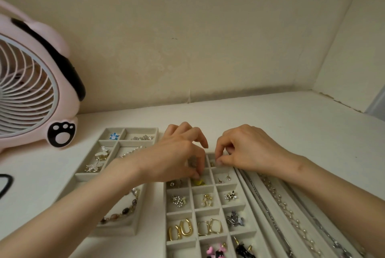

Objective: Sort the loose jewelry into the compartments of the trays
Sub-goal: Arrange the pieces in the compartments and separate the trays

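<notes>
Yellow stud (197, 182) in a middle-column cell of grid tray (179, 214), my left hand (179, 153) pinching it with curled fingertips, right hand (245, 149) pinched narrow over the top-right cell, contents I cannot tell, second tray (116, 230) left, fan (31, 91) beyond.

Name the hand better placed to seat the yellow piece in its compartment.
Left, likely. The left hand pinches the yellow piece right over that cell; the right hand is occupied at a rear compartment.
</notes>
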{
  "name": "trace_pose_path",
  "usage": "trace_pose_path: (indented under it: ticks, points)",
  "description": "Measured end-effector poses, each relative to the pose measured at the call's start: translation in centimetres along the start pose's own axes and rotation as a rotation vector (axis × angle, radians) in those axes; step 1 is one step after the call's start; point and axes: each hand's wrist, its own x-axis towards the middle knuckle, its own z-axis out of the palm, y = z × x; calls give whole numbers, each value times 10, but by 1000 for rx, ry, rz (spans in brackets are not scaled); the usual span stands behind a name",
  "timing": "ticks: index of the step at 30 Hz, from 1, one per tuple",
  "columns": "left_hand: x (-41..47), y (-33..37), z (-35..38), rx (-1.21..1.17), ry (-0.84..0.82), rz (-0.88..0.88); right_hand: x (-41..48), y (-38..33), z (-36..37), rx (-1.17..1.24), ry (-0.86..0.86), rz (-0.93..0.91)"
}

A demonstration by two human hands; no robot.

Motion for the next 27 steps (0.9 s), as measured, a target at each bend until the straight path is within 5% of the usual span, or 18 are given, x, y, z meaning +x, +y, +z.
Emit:
trace_pose_path:
  ticks: [10, 18, 27]
  points:
    - [-3, 1, 6, 70, 42, -7, -4, -12, 9, 90, -25, -27]
    - [0, 1, 6, 53, -16, -27, -6, -29, 20, -58, -21, -61]
    - [1, -1, 6, 101, 78, 92, -6, -33, 17, 23, -36, 13]
